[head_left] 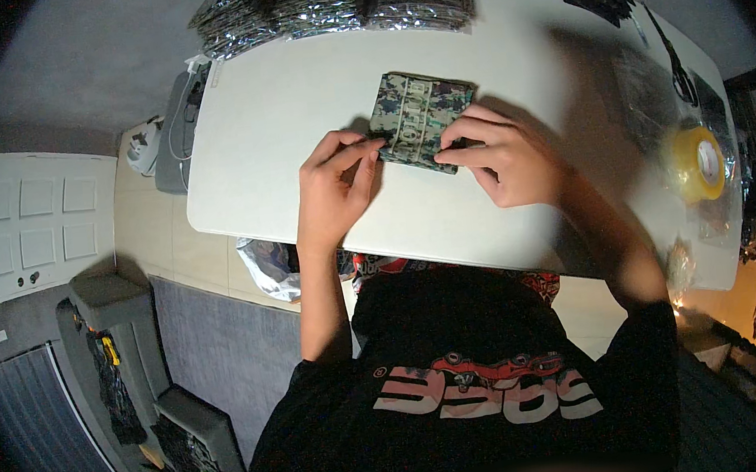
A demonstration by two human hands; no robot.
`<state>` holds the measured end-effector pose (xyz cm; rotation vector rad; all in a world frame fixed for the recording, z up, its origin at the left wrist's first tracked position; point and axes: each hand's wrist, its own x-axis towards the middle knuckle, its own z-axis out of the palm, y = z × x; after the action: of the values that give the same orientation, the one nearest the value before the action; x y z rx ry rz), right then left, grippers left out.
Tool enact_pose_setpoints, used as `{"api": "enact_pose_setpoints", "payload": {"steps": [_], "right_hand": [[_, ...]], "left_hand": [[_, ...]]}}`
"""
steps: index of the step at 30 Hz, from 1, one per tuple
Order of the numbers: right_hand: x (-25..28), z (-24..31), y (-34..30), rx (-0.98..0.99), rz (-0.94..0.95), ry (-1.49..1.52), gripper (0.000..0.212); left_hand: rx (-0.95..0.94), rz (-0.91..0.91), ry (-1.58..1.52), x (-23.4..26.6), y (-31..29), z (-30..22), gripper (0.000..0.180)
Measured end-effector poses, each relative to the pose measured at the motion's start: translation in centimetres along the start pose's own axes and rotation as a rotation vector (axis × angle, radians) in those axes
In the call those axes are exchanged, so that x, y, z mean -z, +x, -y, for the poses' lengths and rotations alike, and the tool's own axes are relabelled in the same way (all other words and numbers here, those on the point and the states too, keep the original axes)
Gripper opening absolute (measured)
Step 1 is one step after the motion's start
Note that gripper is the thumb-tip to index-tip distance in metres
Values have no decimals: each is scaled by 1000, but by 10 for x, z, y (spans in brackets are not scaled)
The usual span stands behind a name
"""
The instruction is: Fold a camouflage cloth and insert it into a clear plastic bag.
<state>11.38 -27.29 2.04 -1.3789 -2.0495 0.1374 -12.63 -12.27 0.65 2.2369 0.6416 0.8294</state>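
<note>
A flat, square camouflage fabric piece, green, tan and black, lies slightly turned on the white table. Two pale lines cross it, with lighter shapes between them. My left hand pinches its near left corner, thumb and forefinger together. At the near right edge, my right hand has its thumb and fingers closed on the fabric, the other fingers curled over it. Whether the piece is folded or is a pouch, I cannot tell.
Along the far edge rest stacks of dark, shiny flat packs. To the right are black-handled scissors, a roll of yellowish clear tape and crumpled clear plastic. A silvery bag sits below the table's near left edge.
</note>
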Motion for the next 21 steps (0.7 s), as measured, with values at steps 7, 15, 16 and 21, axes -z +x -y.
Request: {"api": "enact_pose_setpoints", "payload": {"steps": [7,15,16,21], "right_hand": [[-8,-6,-1,-15,-54,64,35],[-19,-5,4,18,-128,111,34],[-19,-4,3,23,-94,120,33],[-19,-7,-3,-20,-41,134,31]], "left_hand": [[-52,-5,25,0,0,2,19],[-43,-2,28,2,0,0,22],[-50,-4,25,2,0,1,23],[-50,-12,20,2,1,3,25]]}}
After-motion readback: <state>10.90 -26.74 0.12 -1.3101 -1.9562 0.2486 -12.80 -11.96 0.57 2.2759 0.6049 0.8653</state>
